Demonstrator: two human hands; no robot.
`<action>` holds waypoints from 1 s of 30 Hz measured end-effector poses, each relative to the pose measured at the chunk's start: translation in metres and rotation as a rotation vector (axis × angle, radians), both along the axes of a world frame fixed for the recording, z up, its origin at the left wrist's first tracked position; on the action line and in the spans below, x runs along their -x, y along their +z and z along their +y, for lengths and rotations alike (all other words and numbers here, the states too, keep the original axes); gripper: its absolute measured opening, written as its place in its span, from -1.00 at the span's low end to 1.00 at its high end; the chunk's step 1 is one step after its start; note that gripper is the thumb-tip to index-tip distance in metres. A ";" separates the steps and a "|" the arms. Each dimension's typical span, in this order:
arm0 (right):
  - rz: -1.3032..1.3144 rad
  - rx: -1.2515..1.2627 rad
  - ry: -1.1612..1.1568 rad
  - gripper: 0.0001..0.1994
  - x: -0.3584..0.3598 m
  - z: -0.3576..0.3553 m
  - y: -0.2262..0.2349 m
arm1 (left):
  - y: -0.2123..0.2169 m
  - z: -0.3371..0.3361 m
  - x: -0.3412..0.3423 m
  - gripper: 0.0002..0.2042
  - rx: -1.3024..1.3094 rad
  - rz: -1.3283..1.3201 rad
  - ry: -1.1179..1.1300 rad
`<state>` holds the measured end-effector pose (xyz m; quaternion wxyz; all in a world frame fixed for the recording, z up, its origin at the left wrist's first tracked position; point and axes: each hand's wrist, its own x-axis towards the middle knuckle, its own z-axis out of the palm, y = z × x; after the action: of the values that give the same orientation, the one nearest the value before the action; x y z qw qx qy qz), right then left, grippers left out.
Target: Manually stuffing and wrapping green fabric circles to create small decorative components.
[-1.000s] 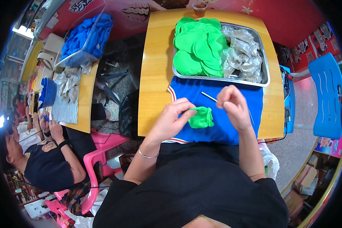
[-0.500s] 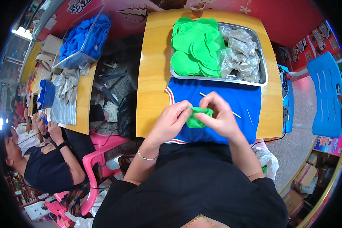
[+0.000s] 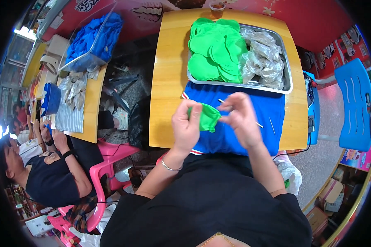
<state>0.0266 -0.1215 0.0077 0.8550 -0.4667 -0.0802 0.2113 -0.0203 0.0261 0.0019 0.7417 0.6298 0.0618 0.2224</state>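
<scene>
— The fingers (image 3: 192, 116) of the left hand (image 3: 186, 127) are pinched shut on the green cloth (image 3: 207, 117). The right hand (image 3: 240, 119) pinches its other side. Both hold it just above the blue cloth (image 3: 251, 108) on the counter (image 3: 165, 82).

— Where's the stick?

— A thin stick (image 3: 221, 100) pokes out behind the right hand, lying on the blue cloth.

— What could go wrong?

— I think the green cloth could slip out if one pinch gets loose. It's small and floppy. An elbow could also bump the tray (image 3: 287, 74) of green pieces (image 3: 212, 49) and shiny bags (image 3: 264, 57) just beyond.
</scene>
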 end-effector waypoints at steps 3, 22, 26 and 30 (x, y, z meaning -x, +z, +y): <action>0.061 0.044 0.159 -0.74 0.017 0.015 0.000 | -0.003 -0.004 -0.001 -0.81 -0.389 -0.087 0.104; 0.390 -0.216 0.351 -0.82 0.008 -0.005 -0.011 | 0.008 0.008 0.005 -0.88 -0.782 -0.262 0.195; 0.260 -0.050 0.323 -0.82 0.027 0.013 -0.002 | 0.005 0.005 0.002 -0.88 -0.824 -0.328 0.222; 0.373 -0.345 0.084 -0.85 0.000 -0.007 -0.021 | 0.002 0.012 0.005 -0.86 -0.840 -0.316 0.326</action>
<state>0.0263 -0.1281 -0.0138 0.9124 -0.2635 0.0245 0.3122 -0.0252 0.0382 0.0042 0.3788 0.8156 -0.0487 0.4346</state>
